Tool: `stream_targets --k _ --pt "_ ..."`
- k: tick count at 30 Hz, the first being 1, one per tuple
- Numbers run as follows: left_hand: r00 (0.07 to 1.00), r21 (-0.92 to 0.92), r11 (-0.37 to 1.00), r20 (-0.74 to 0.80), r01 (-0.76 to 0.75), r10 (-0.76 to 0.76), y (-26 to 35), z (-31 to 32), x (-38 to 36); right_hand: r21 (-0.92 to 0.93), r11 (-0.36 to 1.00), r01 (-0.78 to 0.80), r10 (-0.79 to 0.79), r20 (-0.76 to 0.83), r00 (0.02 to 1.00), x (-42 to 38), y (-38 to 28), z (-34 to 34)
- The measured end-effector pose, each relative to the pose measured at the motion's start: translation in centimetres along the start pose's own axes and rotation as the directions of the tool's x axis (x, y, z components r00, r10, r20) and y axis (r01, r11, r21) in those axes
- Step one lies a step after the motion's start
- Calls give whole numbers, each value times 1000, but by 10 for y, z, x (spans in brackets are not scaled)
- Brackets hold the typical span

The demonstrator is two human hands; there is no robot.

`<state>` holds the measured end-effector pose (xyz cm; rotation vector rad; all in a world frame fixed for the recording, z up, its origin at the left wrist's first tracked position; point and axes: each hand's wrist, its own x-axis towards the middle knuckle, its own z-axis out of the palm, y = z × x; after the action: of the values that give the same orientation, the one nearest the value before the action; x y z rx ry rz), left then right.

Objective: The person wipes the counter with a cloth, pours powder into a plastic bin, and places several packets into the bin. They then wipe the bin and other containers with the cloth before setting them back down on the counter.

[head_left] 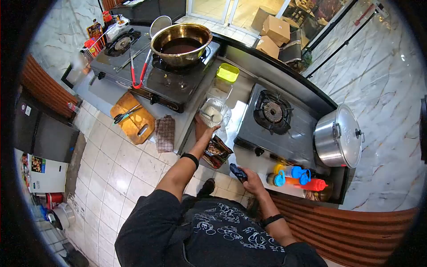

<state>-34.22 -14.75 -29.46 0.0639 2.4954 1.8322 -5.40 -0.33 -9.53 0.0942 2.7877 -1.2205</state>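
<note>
My left hand (206, 128) is closed on the near edge of a clear plastic container (209, 116) at the counter's middle. Inside the container is something whitish, with what looks like a spoon in it. My right hand (254, 181) is closed round a small dark blue patterned item (238, 172), whose kind I cannot make out. Between my hands, by the counter edge, is an open dark packet (216, 152) with reddish-brown colours. Behind the clear container stands another container with a yellow-green lid (227, 72).
A brass-coloured pan (181, 55) of dark liquid sits on the left stove, near red-handled tongs (141, 75). Scissors (126, 114) lie on a wooden board (132, 127) beside a brown cloth (165, 133). To the right are a second stove (267, 133), a lidded pot (340, 135) and squeeze bottles (291, 171).
</note>
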Motion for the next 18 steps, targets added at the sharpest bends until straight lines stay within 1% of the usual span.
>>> stream_targets --k 2,4,5,6,7,8,9,10,11,13,14,15,17,18 --pt "1000 3 1000 -4 17 -17 -1 2 2 3 1000 0 0 -16 1000 0 4 -1" --pt "974 55 977 77 208 -212 1 8 8 4 1000 -3 3 -18 1000 1 11 1" --pt "944 88 950 113 301 -309 0 11 12 5 1000 -1 1 -18 1000 1 13 1" --pt "888 -212 864 173 457 -427 1 12 19 -1 1000 -9 9 -19 1000 1 15 1" --pt "888 -213 864 170 456 -426 9 10 17 -7 1000 -16 16 -20 1000 1 15 2" --pt "803 -414 688 298 596 -516 26 5 12 -7 1000 -14 14 -19 1000 1 15 2" --pt "707 -561 445 442 698 -553 40 0 9 -13 1000 13 -13 -23 1000 2 14 1" --pt "676 -574 388 459 720 -576 47 -2 10 -19 999 41 -41 -28 999 3 14 1" --pt "679 -575 392 457 718 -574 53 -5 11 -18 999 43 -44 -31 999 4 14 2" --pt "621 -577 281 556 767 -553 58 -9 12 -6 998 -61 62 45 997 5 16 5" --pt "598 -584 209 621 784 -507 57 -10 14 -4 998 -60 60 43 997 5 16 6" --pt "599 -584 212 621 783 -506 56 -9 14 -2 999 -46 46 42 998 6 16 7" --pt "667 -652 231 568 722 -482 53 -3 16 -2 1000 -28 28 38 999 9 18 8" --pt "663 -662 239 518 711 -541 49 3 20 -3 1000 -22 22 40 999 9 21 10"
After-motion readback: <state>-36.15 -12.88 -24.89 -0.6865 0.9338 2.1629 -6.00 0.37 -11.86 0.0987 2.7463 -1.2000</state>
